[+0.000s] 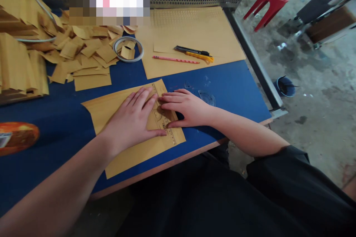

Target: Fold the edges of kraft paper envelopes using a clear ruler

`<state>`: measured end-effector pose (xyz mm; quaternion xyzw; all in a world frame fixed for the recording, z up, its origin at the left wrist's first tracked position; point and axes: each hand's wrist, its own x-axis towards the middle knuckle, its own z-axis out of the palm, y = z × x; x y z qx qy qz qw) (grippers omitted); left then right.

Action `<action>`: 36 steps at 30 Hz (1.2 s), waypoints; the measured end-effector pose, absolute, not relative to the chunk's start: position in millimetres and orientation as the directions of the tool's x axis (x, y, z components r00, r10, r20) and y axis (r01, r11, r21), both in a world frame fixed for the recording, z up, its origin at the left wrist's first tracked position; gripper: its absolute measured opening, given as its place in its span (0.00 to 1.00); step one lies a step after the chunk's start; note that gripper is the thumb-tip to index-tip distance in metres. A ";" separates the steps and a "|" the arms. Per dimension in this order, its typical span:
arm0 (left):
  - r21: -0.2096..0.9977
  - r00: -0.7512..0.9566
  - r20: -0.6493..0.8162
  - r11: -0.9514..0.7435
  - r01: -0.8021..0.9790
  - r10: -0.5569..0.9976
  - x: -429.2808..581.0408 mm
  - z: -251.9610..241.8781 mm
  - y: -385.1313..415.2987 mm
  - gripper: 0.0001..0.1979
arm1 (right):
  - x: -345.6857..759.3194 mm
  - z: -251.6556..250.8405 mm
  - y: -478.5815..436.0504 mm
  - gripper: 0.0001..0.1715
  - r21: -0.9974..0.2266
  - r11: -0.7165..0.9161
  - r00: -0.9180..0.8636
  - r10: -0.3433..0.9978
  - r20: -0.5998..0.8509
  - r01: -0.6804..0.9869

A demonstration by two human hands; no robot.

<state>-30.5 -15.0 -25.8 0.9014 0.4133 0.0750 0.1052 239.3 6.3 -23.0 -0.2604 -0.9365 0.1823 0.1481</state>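
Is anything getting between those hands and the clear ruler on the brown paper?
Nothing visible is. The left hand and right hand both reach the clear ruler on the brown paper, and both appear to touch it. The pink pencil lies farther back, out of the way.

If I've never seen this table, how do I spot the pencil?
On the blue table, find large brown paper sheets at the far right. The pencil lies on them beside the utility knife: it's slim and pink; the knife is black and yellow.
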 end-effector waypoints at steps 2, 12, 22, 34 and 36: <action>0.250 0.646 0.050 -0.636 0.730 0.762 -30.3 -26.1 -15.1 0.65 | 239.5 -23.0 6.3 0.37 -0.421 0.795 -0.819 0.545 0.180 0.437; 0.250 0.644 0.023 -0.628 0.737 0.765 -30.2 -25.9 -14.8 0.65 | 239.6 -22.6 6.6 0.37 -0.440 0.785 -0.815 0.552 0.176 0.436; 0.274 0.636 -0.007 -0.611 0.743 0.771 -29.9 -22.9 -14.6 0.64 | 239.3 -20.9 5.9 0.38 -0.427 0.782 -0.813 0.560 0.160 0.454; 0.246 0.628 -0.057 -0.598 0.763 0.776 -28.7 -19.3 -15.7 0.67 | 239.5 -20.1 5.9 0.37 -0.441 0.779 -0.815 0.557 0.160 0.446; 0.247 0.625 -0.062 -0.595 0.765 0.778 -28.2 -18.8 -15.6 0.67 | 238.6 -21.9 5.4 0.37 -0.444 0.775 -0.814 0.560 0.152 0.450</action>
